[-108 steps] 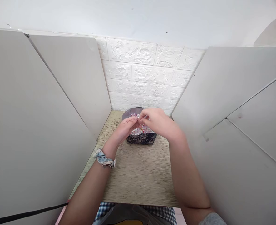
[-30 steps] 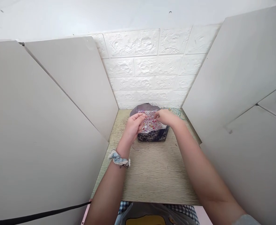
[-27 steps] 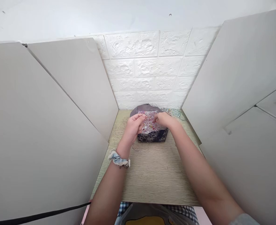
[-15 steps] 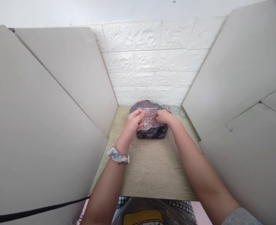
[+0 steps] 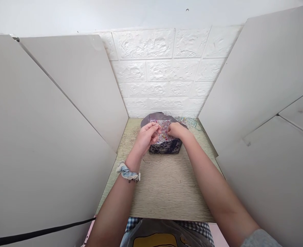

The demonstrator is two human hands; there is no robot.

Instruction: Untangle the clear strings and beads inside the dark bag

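Head-worn view, forward and down
From above the near edge of the worktop, it faces the patterned wall, left hand and right hand fairly near.

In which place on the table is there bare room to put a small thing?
The widest nearly bare patch of table lies before the box, between left arm and right arm. The back is crowded: left hand and right hand at the beads, strands right of the box.

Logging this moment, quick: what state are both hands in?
Left hand: pinched closed; anything held is too small to tell.
Right hand: curled by the beads; grip cannot be told.
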